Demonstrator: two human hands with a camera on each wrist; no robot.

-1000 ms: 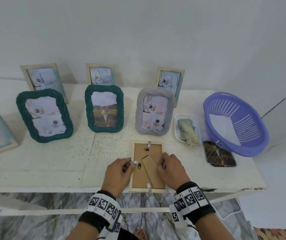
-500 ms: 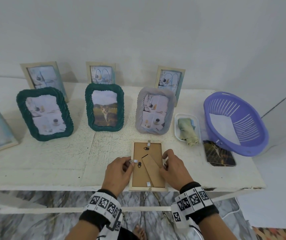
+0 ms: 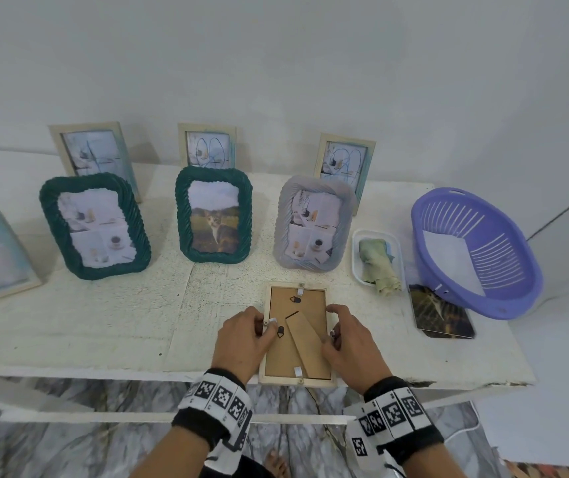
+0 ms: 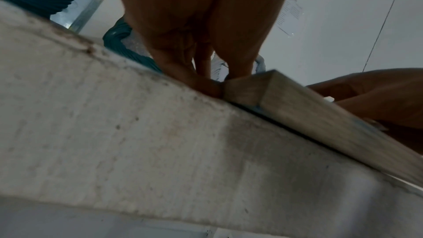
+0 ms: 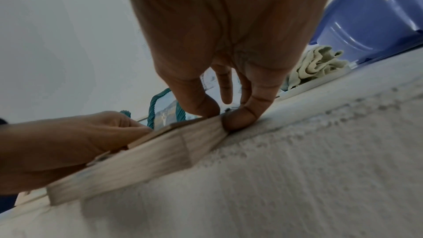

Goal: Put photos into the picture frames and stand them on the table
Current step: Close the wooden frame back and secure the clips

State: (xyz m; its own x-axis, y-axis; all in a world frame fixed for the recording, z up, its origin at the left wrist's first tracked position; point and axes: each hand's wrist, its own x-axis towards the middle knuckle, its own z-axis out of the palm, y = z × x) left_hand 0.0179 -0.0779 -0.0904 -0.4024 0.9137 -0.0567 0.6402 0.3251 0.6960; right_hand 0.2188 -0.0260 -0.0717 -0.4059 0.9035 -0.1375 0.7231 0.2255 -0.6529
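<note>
A light wooden picture frame (image 3: 305, 298) lies face down at the table's front edge, its brown backboard and stand flap (image 3: 305, 339) facing up. My left hand (image 3: 267, 326) pinches its left edge at a small white tab, fingers curled. My right hand (image 3: 330, 326) grips the right edge, thumb on top and a finger against the side. The right wrist view shows that grip (image 5: 219, 113) on the frame (image 5: 160, 151). In the left wrist view my left hand's fingers (image 4: 206, 79) bear down on the frame (image 4: 297, 106). A loose dark cat photo (image 3: 441, 315) lies to the right.
Two green frames (image 3: 95, 225) (image 3: 214, 215) and a grey frame (image 3: 314, 224) stand mid-table, with wooden frames behind and one at far left. A white tray (image 3: 355, 257) holding a green cloth and a tilted purple basket (image 3: 414, 215) sit right. The frame overhangs the table edge (image 3: 103, 369).
My right hand has drawn back from the stand flap to the frame's right edge, its index finger reaching further up the edge. The left hand and the frame have barely moved.
</note>
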